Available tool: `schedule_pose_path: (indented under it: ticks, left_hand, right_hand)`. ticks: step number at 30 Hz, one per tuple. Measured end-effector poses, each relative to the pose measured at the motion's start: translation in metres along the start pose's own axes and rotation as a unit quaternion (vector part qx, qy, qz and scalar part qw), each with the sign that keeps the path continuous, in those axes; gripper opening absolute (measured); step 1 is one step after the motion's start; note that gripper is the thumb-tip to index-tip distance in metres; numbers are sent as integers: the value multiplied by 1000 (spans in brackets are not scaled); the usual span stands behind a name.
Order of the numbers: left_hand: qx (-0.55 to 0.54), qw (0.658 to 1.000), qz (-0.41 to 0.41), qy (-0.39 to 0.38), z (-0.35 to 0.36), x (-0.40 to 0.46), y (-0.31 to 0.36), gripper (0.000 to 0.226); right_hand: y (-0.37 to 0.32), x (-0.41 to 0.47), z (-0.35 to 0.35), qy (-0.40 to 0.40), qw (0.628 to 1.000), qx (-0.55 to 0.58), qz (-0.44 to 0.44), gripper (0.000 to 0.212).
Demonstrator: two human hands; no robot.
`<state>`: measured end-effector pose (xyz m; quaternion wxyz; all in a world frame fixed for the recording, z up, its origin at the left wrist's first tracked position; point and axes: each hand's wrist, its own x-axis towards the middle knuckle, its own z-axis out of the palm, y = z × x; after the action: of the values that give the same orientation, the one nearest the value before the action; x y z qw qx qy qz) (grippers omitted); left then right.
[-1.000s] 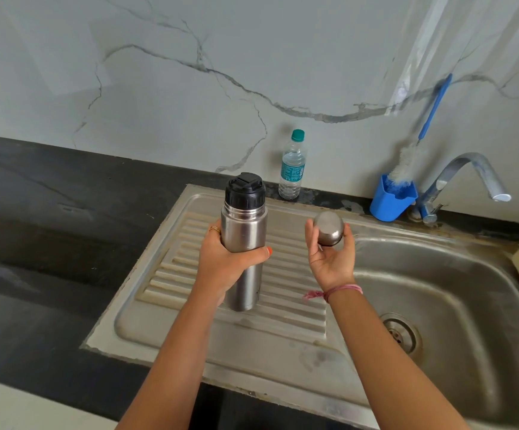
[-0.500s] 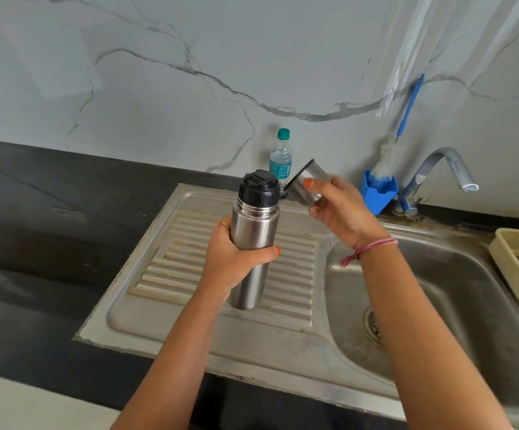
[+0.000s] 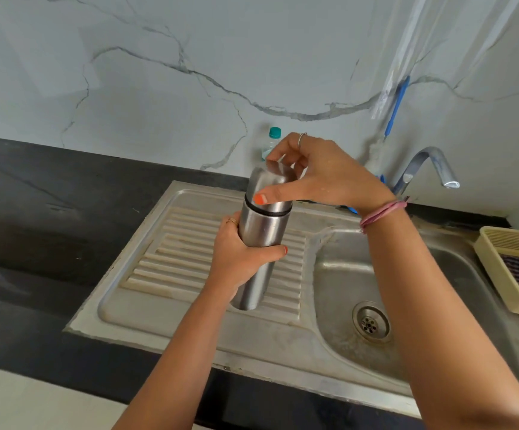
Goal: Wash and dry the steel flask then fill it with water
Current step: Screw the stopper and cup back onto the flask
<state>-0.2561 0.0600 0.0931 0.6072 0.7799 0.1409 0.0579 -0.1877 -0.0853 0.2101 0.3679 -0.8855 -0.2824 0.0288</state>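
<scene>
Seemingly capping, the left hand (image 3: 236, 259) grips the flask (image 3: 259, 240) while the right hand (image 3: 320, 178) pinches its cup (image 3: 272, 189); washing unconfirmed.

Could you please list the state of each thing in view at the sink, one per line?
flask: upright, held above the drainboard
steel cap: sitting on the flask's top
left hand: grips the flask body
right hand: holds the steel cap
tap: no water running
plastic bottle: capped, upright
sink: basin holds no dishes
basket: holds a striped cloth
</scene>
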Motion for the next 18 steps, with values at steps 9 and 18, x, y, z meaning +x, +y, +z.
schedule_pose_path:
  ticks: [9, 18]
  left_hand:
    - [-24, 1000, 6, -12, 2, -6, 13, 51]
    - [-159, 987, 12, -30, 9, -5, 36, 59]
  right_hand:
    - [41, -19, 28, 23, 965, 254, 65, 101]
    - [77, -60, 126, 13, 947, 315, 61, 87]
